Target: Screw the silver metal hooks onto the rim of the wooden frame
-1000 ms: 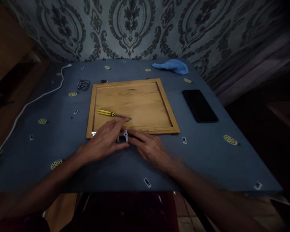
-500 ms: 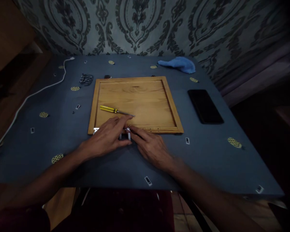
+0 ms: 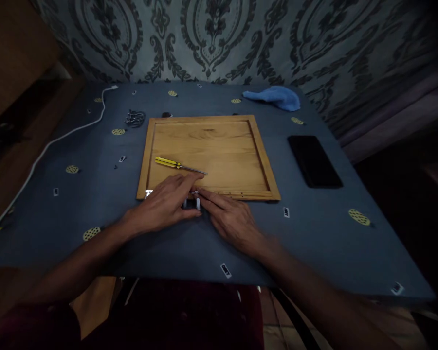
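Note:
A square wooden tray (image 3: pixel 263 160) lies on the blue table, with a yellow-handled screwdriver (image 3: pixel 178 166) resting inside it near the left. At the tray's near edge sits a small metal bracket (image 3: pixel 194 201). My left hand (image 3: pixel 164 206) covers the bracket's left side, its fingers curled round it. My right hand (image 3: pixel 231 221) meets it from the right, fingertips pinched against the same bracket. Most of the bracket is hidden under my fingers. Another small bright metal piece (image 3: pixel 148 193) shows at the tray's near left corner.
A black phone (image 3: pixel 314 161) lies right of the tray. A blue cloth (image 3: pixel 273 97) sits at the back right. A heap of metal hooks (image 3: pixel 135 118) and a white cable (image 3: pixel 58 141) lie at the left. Small yellow discs and tags dot the table.
Both hands stay at the bracket by the tray's near edge. The head camera has shifted a little, so the whole scene sits slightly further right and higher.

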Motion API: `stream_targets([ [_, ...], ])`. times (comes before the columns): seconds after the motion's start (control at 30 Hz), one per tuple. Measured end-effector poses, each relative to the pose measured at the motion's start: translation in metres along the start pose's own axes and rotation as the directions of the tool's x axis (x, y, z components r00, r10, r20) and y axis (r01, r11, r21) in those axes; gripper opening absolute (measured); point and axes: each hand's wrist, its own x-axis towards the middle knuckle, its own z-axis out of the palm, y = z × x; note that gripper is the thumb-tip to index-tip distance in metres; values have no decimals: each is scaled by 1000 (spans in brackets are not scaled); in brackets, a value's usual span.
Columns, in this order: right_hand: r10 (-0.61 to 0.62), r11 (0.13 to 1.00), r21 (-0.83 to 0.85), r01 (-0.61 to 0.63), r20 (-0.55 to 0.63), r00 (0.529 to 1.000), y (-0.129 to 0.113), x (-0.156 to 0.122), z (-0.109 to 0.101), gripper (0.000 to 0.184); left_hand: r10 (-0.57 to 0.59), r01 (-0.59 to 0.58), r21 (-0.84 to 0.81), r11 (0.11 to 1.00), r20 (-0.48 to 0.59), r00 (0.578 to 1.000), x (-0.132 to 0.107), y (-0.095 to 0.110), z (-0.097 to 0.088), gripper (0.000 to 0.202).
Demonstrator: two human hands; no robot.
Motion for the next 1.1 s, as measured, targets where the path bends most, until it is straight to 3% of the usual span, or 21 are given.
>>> stream_targets([
  [0.13, -3, 1000, -12, 3, -5, 1000, 1, 0, 0, 48, -4, 3, -55, 998, -29, 1000, 0, -4, -21, 63],
  [0.27, 7, 1000, -11, -7, 15, 1000, 1, 1, -1, 50, -51, 32, -92, 995, -224, 973, 1, -19, -48, 37],
  [0.37, 6, 1000, -25, -6, 19, 1000, 1, 1, 0, 50, -47, 59, 36, 998, -287, 957, 6, -32, -57, 25],
  [0.43, 1, 999, -36, 0, 19, 1000, 1, 1, 0, 51, 10, 38, 196, 980, -241, 971, 12, -40, -58, 24],
  [0.53, -10, 999, -38, 11, 25, 1000, 2, 1, 1, 49, 74, -40, 376, 926, -76, 994, 24, -50, -59, 31],
  [0.7, 3, 1000, -28, -3, 23, 1000, 2, 1, 1, 50, -15, -28, 407, 913, 103, 995, 37, -64, -63, 28],
  [0.97, -16, 999, -28, 17, 9, 1000, 1, 3, -1, 49, -17, -6, 270, 963, 81, 997, 33, -79, -65, 21],
  [1.1, 5, 1000, -18, -4, 28, 1000, 1, 2, 0, 52, -26, 23, 201, 979, 11, 1000, 30, -78, -70, 19],
])
